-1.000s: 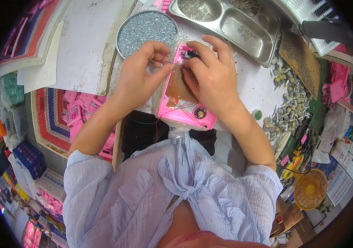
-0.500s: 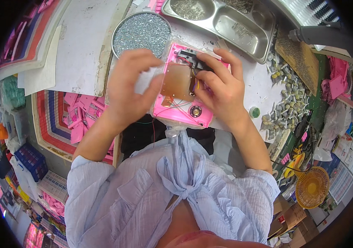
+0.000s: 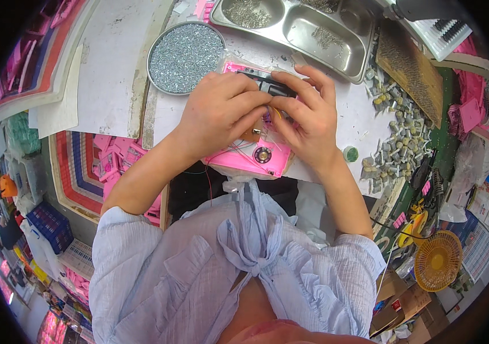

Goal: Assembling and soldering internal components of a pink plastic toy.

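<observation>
A pink plastic case lies open-side up in front of me, with a round black speaker at its near end. Thin wires run across it. My left hand reaches over the case and hides most of the brown circuit board. Its fingers are pinched together close to my right fingertips; what they hold is hidden. At the far end of the case, my right hand has its fingers curled on a black plastic part. A yellow wire shows by its thumb.
A round tin of screws stands beyond my left hand. At the far right is a steel compartment tray with small metal pieces. Several small motors lie to the right, near a small green round thing. Pink parts fill a striped container at left.
My left hand has moved right, from beside the case to over the circuit board, and its spread fingers have closed near my right hand. My right hand stays at the black part.
</observation>
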The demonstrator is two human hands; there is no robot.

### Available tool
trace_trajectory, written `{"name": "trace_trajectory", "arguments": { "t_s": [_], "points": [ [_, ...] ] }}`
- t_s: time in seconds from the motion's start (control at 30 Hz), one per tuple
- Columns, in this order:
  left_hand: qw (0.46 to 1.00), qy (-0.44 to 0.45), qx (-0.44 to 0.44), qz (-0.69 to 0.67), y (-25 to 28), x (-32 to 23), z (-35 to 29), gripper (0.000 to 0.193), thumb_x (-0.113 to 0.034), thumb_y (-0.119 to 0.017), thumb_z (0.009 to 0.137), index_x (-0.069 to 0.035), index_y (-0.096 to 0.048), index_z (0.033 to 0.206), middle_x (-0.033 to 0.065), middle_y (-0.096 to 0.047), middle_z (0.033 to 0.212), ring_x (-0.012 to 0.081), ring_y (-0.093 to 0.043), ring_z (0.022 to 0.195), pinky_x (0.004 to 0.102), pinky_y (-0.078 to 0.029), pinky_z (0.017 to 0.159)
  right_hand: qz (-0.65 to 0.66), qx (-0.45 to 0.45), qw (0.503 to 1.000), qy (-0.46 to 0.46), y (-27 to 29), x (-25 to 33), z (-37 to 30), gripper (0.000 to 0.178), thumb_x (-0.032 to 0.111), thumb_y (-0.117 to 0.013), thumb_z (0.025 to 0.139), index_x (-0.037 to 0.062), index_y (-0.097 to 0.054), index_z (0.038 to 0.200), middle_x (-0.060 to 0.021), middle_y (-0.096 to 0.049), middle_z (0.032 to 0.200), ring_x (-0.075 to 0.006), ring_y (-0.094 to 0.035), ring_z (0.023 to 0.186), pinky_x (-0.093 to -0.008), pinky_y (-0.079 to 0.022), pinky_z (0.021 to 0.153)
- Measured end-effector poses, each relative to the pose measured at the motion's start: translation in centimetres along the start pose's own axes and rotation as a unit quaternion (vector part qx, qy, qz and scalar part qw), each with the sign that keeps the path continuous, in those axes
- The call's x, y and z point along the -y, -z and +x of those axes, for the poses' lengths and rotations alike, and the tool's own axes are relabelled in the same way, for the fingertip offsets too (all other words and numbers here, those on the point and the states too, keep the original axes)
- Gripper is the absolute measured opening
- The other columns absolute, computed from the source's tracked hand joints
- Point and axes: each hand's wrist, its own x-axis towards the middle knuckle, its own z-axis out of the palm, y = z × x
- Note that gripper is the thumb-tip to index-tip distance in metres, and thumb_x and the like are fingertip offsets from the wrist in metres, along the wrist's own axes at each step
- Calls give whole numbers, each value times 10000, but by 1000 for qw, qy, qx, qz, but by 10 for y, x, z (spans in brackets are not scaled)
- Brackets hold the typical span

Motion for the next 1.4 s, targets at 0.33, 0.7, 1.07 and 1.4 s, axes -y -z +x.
{"name": "trace_trajectory", "arguments": {
  "t_s": [0.33, 0.7, 1.07, 1.4],
  "points": [
    [995, 78, -54, -29, 0, 7, -12, 136, -106, -765, 792, -104, -678, 898, 26, -643, 820, 228, -621, 732, 365, -419, 704, -28, -5, 1000, 2, 3, 8, 3, 221, 81, -798, 651, 109, -757, 866, -63, -698, 1118, -336, -563, 1085, -408, -505, 889],
    [995, 49, -26, 78, -9, 0, -4, 173, -142, -802, 766, -112, -685, 890, 18, -654, 860, 206, -632, 860, 375, -389, 839, -22, -33, 999, -19, 0, 8, 2, 165, 82, -791, 702, 108, -736, 855, -22, -672, 914, -274, -558, 887, -385, -459, 775],
    [989, -17, -64, 133, -15, 3, -8, 141, -187, -790, 760, -157, -689, 855, -37, -629, 850, 163, -593, 796, 399, -359, 834, 31, -28, 998, -54, -4, 18, 0, 118, 75, -787, 742, 99, -724, 839, -13, -671, 783, -225, -579, 740, -350, -413, 702],
    [993, -69, -4, 101, -7, 15, -3, 188, -132, -792, 768, -116, -697, 930, 11, -657, 883, 192, -633, 819, 388, -384, 842, 28, -45, 996, -77, -1, 15, 0, 119, 53, -787, 733, 89, -725, 829, -11, -680, 761, -208, -578, 704, -339, -410, 668]
  ]
}}
